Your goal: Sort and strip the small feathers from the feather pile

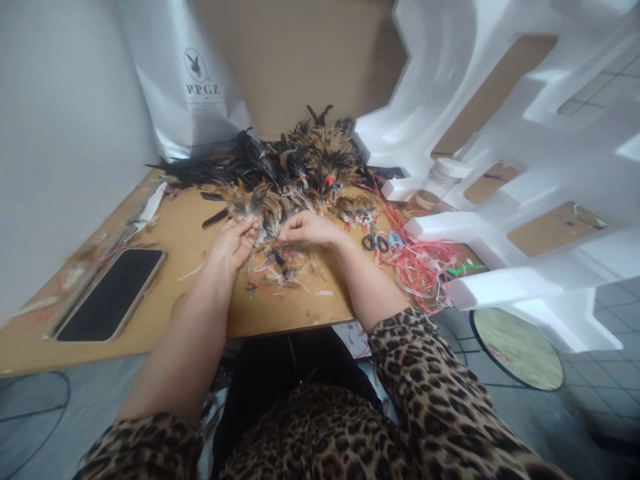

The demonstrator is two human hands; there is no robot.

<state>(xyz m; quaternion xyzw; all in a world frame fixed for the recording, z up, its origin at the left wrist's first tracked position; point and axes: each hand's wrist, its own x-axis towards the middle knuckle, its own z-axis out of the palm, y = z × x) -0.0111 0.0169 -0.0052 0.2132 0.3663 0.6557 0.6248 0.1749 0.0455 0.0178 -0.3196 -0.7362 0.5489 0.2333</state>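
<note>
Brown and black feathers [325, 150] are heaped at the back of the wooden table. In front of the heap, my left hand [237, 239] is closed, thumb against fingers, at the left edge of a brown feather bunch [270, 207]. My right hand [306, 228] is pinched at the right side of the same bunch. What sits between the fingertips of either hand is too small to make out. Loose scraps of feather and ribbon [283, 270] lie just below both hands. A smaller feather bunch with red ties [359, 211] lies right of my right hand.
A phone [113, 293] lies on the left of the table [200, 313]. Black-handled scissors [375, 243] and tangled pink ribbons [420, 267] are at the right. White foam pieces [500, 287] stand beyond them, near a clear jar [445, 177]. A white bag [185, 87] stands behind.
</note>
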